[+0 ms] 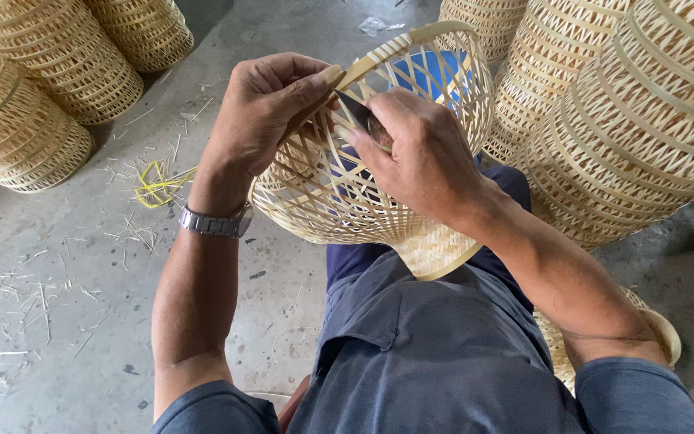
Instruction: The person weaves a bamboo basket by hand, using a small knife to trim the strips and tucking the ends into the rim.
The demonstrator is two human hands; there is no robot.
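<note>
Person seated, open-weave bamboo basket (339,193) resting on the lap, tilted so the mouth faces away and the woven base points back at the torso. Left hand (263,108) closed on the basket rim (411,40), thumb pressed flat on the rim strip, fingers curled over the outside of the weave; metal wristwatch (217,223) on that wrist. Right hand (419,153) closed around a small dark blade (353,110), tip sitting at the rim right beside the left thumb; handle hidden in the fist, so can't tell what kind of knife it is. Both hands nearly touching at the rim. Something blue shows through the weave inside the basket, can't make out what. Stacks of finished baskets (42,88) on the floor upper left, a bigger bank of the same baskets (628,120) on the right, just beside the right forearm. Concrete floor (58,321) on the left littered with bamboo slivers, plus a small tangle of yellow strip (158,183) near the left wrist. Another basket rim (668,333) peeks out under the right elbow.
</note>
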